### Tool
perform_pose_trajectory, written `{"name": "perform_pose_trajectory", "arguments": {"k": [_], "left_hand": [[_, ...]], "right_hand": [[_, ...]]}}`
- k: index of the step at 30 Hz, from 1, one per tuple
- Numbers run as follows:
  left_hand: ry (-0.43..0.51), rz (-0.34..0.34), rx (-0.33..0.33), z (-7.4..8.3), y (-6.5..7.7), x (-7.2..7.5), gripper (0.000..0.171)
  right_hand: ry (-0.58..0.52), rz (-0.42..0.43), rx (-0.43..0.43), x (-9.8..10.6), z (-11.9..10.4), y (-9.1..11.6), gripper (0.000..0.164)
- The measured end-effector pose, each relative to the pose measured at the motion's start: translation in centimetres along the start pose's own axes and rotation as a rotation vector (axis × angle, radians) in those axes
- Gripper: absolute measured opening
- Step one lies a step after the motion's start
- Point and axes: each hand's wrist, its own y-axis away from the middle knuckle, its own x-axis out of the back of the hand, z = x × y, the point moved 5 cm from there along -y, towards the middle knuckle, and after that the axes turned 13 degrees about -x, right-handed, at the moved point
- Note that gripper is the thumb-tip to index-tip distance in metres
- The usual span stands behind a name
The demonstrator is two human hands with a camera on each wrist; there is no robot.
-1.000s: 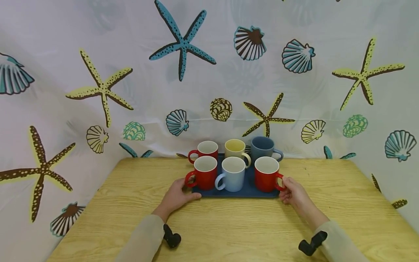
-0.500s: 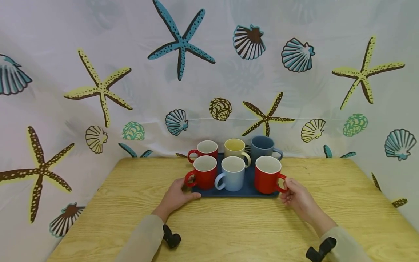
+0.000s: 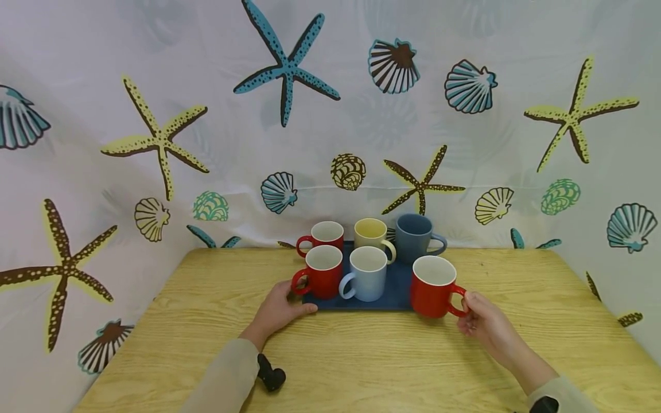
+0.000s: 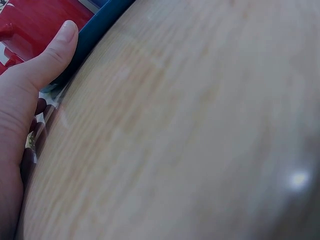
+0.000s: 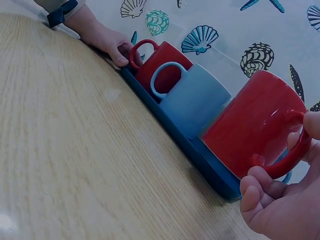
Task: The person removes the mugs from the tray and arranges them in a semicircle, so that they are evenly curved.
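My right hand (image 3: 488, 327) grips the handle of a red mug (image 3: 430, 295) with a white inside. That mug hangs over the front right corner of a dark blue tray (image 3: 400, 281), tilted slightly. At the tray's front left corner, my left hand (image 3: 277, 310) holds the edge; its thumb (image 4: 57, 50) lies over the rim in the left wrist view, and its other fingers are mostly hidden. Beside that hand stands another red mug (image 3: 327, 281), with a light blue mug (image 3: 370, 281) to its right.
Along the tray's back stand a third red mug (image 3: 338, 242), a yellow mug (image 3: 363, 244) and a dark blue mug (image 3: 410, 244). The tray lies at the far side of a wooden table (image 3: 361, 361), before a curtain (image 3: 330, 132) printed with starfish and shells.
My right hand has lifted the red mug off the tray's front right spot and drawn it right and toward me. The left hand and the other mugs have stayed put.
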Motion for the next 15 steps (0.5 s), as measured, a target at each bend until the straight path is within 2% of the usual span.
{"name": "perform_pose_trajectory", "arguments": {"k": [8, 11, 15], "left_hand": [[-0.018, 0.002, 0.002, 0.1, 0.0, 0.0, 0.066], [-0.022, 0.002, 0.006, 0.1, 0.2, 0.1, 0.067], [-0.010, 0.000, 0.012, 0.2, 0.1, 0.0, 0.066]], "right_hand": [[0.020, 0.002, -0.026, 0.9, 0.3, 2.4, 0.031], [0.028, -0.029, -0.030, 1.2, 0.7, 3.2, 0.031], [0.010, -0.113, -0.006, 1.9, 1.1, 4.3, 0.031]]}}
